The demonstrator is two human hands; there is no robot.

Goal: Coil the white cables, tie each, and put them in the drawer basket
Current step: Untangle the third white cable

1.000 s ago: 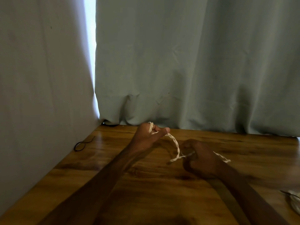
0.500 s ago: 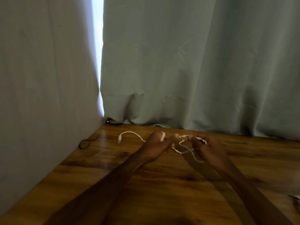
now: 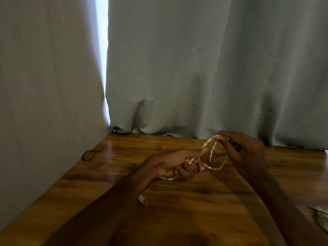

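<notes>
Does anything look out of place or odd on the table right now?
Nothing damaged or spilled. The white cable between the left hand and right hand is only a loose, twisted loop, its plug end trailing free. A small black loop lies alone near the curtain.

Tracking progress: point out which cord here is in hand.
The white twisted cable, held by the left hand and right hand; the black loop lies apart, untouched.

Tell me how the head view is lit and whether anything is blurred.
Head view: dim, backlit by a blown-out gap between the curtains; soft glare on the table; left hand, right hand and white cable readable but dark; far right edge smeared.
</notes>
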